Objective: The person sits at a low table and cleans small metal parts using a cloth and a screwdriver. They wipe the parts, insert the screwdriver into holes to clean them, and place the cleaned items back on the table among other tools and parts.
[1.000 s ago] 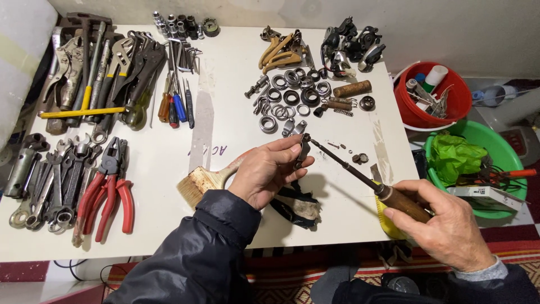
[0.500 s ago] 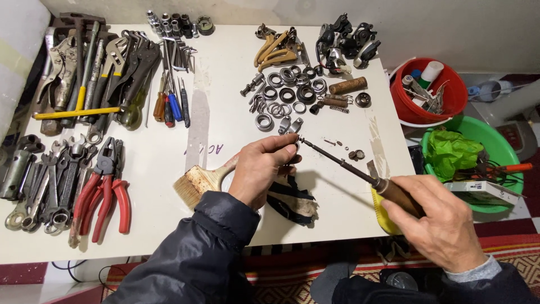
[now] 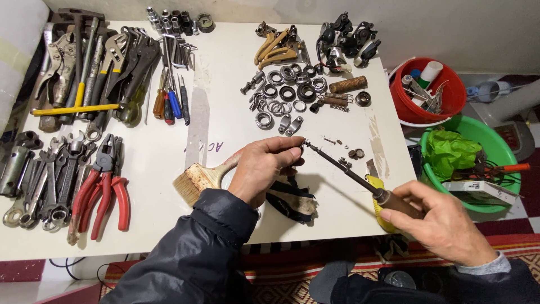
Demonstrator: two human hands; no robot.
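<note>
My left hand (image 3: 263, 169) hovers over the white table (image 3: 225, 118) and pinches a small metal part (image 3: 301, 147) between thumb and fingers. My right hand (image 3: 436, 222) grips the brown wooden handle of a long screwdriver (image 3: 351, 175). Its thin dark shaft runs up and left, and the tip meets the small part at my left fingertips. Under my left hand lie a wide paintbrush (image 3: 199, 179) and a dirty rag (image 3: 289, 200). A yellow object (image 3: 382, 217) sits at the table edge below the screwdriver handle.
Pliers, wrenches, hammers and screwdrivers (image 3: 95, 112) fill the table's left side. Metal rings, bearings and springs (image 3: 292, 93) lie at the back centre, black parts (image 3: 346, 42) behind them. A red bucket (image 3: 430, 93) and a green basin (image 3: 472, 163) stand right of the table.
The small part in my left hand has dropped lower and is more covered by the fingers. My right hand has shifted slightly left with the screwdriver, whose tip stays at the part.
</note>
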